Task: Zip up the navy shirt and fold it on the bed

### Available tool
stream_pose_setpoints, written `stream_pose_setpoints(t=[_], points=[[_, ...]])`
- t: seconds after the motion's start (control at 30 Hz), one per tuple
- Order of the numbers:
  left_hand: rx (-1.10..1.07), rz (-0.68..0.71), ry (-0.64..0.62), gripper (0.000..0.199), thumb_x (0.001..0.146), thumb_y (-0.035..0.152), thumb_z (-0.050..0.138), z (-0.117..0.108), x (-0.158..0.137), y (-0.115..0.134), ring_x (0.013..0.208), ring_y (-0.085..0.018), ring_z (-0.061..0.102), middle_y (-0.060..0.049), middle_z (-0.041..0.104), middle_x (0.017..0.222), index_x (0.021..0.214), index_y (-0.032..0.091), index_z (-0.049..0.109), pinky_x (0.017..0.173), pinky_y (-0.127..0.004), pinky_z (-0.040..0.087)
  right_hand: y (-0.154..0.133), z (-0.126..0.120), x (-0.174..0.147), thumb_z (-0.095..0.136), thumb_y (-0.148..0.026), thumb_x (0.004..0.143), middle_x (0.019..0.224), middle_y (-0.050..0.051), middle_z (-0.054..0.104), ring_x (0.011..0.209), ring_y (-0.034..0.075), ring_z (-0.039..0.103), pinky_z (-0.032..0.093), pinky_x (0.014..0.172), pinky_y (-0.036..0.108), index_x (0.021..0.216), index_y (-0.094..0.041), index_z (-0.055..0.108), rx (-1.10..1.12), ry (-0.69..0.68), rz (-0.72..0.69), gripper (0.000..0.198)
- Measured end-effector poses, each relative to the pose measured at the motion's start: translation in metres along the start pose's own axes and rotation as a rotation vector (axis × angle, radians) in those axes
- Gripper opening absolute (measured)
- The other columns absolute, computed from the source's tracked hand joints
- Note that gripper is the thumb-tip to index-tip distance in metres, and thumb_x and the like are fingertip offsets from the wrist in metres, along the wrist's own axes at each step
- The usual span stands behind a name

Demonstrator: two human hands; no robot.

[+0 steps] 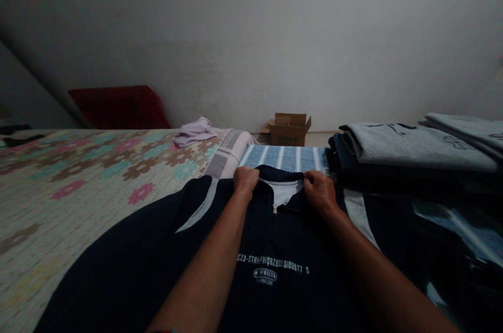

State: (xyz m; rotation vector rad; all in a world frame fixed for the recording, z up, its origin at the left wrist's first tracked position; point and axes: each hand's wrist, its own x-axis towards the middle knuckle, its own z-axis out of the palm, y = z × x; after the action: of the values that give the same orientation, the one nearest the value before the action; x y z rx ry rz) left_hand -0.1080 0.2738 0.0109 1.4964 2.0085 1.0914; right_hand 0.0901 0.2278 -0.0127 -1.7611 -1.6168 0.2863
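A dark navy zip-neck sweatshirt (275, 239) lies spread out in front of me, front side up, with pale lettering on the chest and light stripes at the shoulders. My left hand (246, 181) is closed on the left side of its collar. On the other side of the collar, my right hand (320, 190) pinches the fabric near the edge. Between both hands the neck opening shows a white lining (283, 192), and a small zipper pull (275, 209) hangs below it.
Folded grey garments (416, 147) are stacked on dark clothes at the right. A lilac cloth (195, 132) lies on the flowered bedspread (102, 181) at left. Behind the blue striped cloth (283, 156) stands an open cardboard box (288, 131). A red object (118, 107) leans by the wall.
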Motion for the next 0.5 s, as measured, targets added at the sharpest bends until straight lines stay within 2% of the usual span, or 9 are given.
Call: stream_pose_setpoints(t=[0.23,0.37,0.5], points=[[-0.210,0.087,-0.065,0.016,0.062,0.028,0.051,-0.008,-0.005,-0.014,0.062,-0.015,0.055,0.001,0.059,0.060,0.061,0.018,0.063,0.055,-0.024,0.036,-0.027,-0.010,-0.008,0.047,-0.019,0.082,0.101,0.008,0.060,0.096,0.022,0.052,0.037,0.075,0.029,0.102,-0.019,0.061,-0.311,-0.011,-0.198,0.024],[-0.262,0.100,-0.052,0.015,0.062,0.030,0.053,-0.009,-0.002,-0.018,0.058,-0.013,0.049,0.003,0.052,0.054,0.056,0.018,0.058,0.053,-0.023,0.034,-0.047,-0.004,0.001,0.047,-0.021,0.082,0.099,0.008,0.059,0.096,0.022,0.051,0.036,0.075,0.030,0.103,-0.020,0.060,-0.431,-0.144,-0.303,0.024],[-0.289,0.105,-0.041,0.017,0.062,0.032,0.054,-0.010,-0.001,-0.020,0.055,-0.012,0.045,0.004,0.047,0.051,0.053,0.017,0.055,0.052,-0.023,0.032,-0.060,0.011,0.009,0.047,-0.015,0.081,0.103,0.008,0.059,0.100,0.023,0.049,0.034,0.079,0.032,0.108,-0.022,0.058,-0.508,-0.276,-0.449,0.031]])
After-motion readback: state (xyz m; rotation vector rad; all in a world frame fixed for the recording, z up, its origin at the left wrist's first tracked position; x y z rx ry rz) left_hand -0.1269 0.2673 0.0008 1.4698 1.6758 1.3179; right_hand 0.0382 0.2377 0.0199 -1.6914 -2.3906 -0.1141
